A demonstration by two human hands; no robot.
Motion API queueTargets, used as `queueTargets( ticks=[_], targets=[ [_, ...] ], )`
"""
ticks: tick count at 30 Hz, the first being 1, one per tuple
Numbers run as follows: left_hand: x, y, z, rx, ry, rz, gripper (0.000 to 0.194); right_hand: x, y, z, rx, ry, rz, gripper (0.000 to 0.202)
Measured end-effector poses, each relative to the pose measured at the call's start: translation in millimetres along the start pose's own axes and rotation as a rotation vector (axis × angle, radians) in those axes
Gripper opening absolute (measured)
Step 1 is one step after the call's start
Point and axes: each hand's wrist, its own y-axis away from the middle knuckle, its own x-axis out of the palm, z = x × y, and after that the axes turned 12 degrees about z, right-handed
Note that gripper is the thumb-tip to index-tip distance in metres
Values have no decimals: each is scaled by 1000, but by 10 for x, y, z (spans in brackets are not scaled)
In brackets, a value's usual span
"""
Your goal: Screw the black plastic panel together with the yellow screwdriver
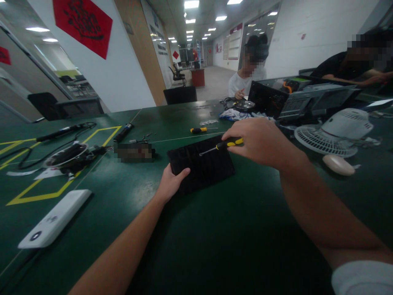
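My left hand [172, 182] grips the left edge of a flat black case [211, 168], its thumb lying on the top face. The case's dark inner details are hard to make out, though some ridges or slots show. Above the case's right part, my right hand [258, 141] pinches the yellow-and-black handle of a screwdriver [221, 145]. Its metal shaft points left and down over the case, with a small rounded tip. Whether the tip touches the case I cannot tell. Just beyond the case, another yellow-and-black screwdriver [199, 130] lies on the green table [239, 246].
A white fan [334, 129] and a computer mouse [338, 164] are at the right. On the left lie a white power strip-like bar [55, 219] and black cables [66, 155]. Opened computer hardware [307, 100] stands at the far right, near two people.
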Motion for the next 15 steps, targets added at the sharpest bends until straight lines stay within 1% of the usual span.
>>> queueTargets(
  ticks=[7,12,15],
  targets=[
    [-25,-21,53,4,5,18,54,-2,-1,19,6,1,0,23],
    [-3,-19,34,-1,-8,-7,52,-18,7,40,27,22,33,25],
    [7,-17,19,3,-7,-4,51,-19,12,36,32,20,42,24]
  ],
)
